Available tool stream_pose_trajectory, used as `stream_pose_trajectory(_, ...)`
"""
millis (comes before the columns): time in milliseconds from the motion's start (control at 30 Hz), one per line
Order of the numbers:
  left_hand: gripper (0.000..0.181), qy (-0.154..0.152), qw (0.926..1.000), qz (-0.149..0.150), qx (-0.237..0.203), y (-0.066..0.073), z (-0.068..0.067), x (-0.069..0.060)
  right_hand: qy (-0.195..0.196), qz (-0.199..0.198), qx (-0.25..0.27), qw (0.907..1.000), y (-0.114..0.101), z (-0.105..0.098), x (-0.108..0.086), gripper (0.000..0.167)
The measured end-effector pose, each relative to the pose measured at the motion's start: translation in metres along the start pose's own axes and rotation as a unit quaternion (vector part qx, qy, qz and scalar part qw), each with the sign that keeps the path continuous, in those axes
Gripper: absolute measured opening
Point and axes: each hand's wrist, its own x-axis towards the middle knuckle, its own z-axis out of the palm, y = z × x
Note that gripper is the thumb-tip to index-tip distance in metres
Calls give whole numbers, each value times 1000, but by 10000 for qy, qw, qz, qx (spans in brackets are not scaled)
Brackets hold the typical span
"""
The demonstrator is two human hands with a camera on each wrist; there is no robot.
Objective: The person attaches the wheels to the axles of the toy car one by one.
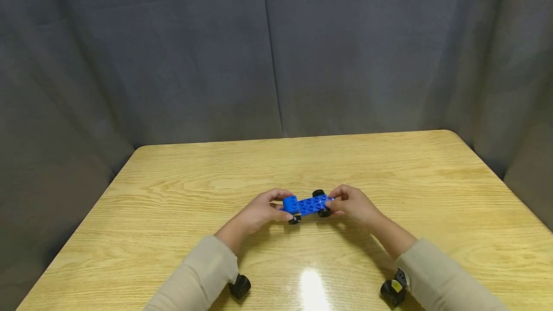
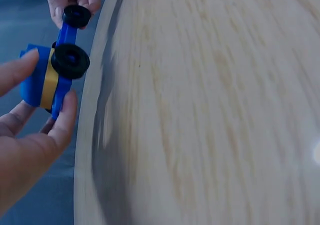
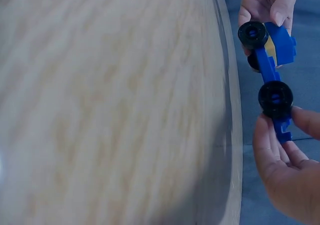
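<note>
Between both hands is a toy truck of blue building blocks with black wheels. Its flat, studded bed points to the right, and a hook shows at that end in the right wrist view. My left hand grips the front end, where a blue block sits on a thin yellow block. By the rear wheels, my right hand pinches the bed's end between thumb and fingers. Black wheels stand out on the truck's side. Part of the front is hidden behind the left fingers.
A wooden table stretches beneath the hands. Grey curtains hang behind it and at both sides. Black wrist cameras are worn at the sleeve cuffs, and a bright reflection shines near the front of the tabletop.
</note>
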Motion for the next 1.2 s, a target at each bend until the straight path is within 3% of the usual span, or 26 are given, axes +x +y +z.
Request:
stream_pose_trajectory(200, 42, 259, 9979, -115, 578, -1, 5, 5, -44, 175, -341, 9993, 0, -3, 0, 20)
stream_pose_trajectory(433, 39, 389, 9904, -238, 1306, 2, 7, 9, -112, 212, -774, 9967, 3, -6, 0, 19)
stream_pose_trajectory(900, 41, 292, 9868, -298, 1563, 2, 10, 14, -136, -86, -1928, 9811, 4, -10, 4, 12)
stream_pose_trajectory(1200, 40, 296, 9836, -347, 1747, 2, 10, 19, -79, -40, -2211, 9752, 4, -9, 5, 11)
